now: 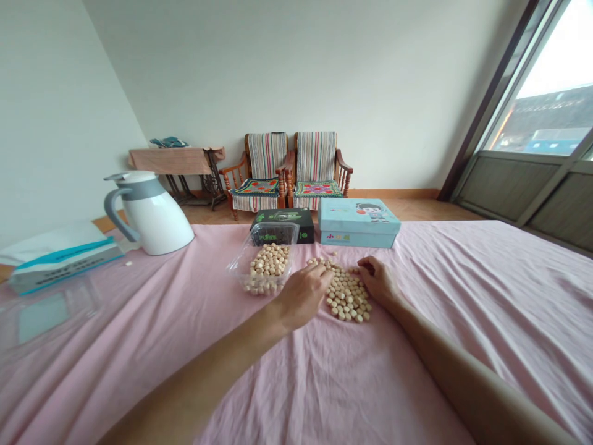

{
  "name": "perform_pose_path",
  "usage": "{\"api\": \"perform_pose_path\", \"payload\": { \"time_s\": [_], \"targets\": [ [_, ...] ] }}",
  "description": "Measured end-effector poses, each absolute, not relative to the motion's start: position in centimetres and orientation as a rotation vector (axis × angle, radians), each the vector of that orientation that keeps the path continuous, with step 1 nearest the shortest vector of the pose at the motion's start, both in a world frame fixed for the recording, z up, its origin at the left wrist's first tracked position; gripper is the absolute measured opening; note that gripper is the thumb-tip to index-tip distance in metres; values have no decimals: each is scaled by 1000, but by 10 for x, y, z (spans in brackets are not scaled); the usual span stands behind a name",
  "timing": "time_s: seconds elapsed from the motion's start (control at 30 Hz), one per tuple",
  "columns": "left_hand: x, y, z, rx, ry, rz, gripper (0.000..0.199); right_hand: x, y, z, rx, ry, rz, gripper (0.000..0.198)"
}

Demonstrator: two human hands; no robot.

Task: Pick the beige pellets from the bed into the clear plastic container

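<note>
A loose pile of small round beige pieces (348, 296), much like little biscuits, lies on the pink cloth between my hands. My left hand (303, 295) is closed over the pile's left side, fingertips pressed together among the pieces; what they pinch is hidden. At the right edge of the pile, my right hand (378, 281) rests with its fingers curled inward, touching or close to the pieces; I cannot make out anything in it. A clear plastic tub (237, 262), partly filled with the same pieces, stands just left of my left hand.
Behind the tub and pile sit a black box (306, 225) and a light blue box (356, 237) with a cartoon figure. Leftward stand a white and grey jug (160, 219), a tissue pack (65, 262) and a clear plastic lid (44, 318). Two armchairs (317, 157) are beyond the table.
</note>
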State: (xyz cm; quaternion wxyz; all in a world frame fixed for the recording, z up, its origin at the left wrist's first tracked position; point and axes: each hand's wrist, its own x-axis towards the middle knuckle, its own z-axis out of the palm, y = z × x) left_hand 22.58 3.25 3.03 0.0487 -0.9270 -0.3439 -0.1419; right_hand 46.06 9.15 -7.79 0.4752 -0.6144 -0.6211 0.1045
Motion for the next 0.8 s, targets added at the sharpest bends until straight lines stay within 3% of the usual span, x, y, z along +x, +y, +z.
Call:
{"api": "perform_pose_path", "payload": {
  "time_s": [0.27, 0.4, 0.63, 0.8],
  "targets": [
    [196, 45, 74, -2308, -1244, -751, 11, 460, 90, -76, -1496, -1524, 263, 15],
    [212, 37, 57, -2542, -1131, -787, 15, 460, 90, -76, -1487, -1526, 273, 15],
    [234, 35, 8, -2779, -1235, -399, 20, 461, 91, -77, -1484, -1523, 279, 15],
    [233, 43, -10, -2793, -1236, -464, 20, 461, 91, -76, -1486, -1537, 282, 14]
  ]
}}
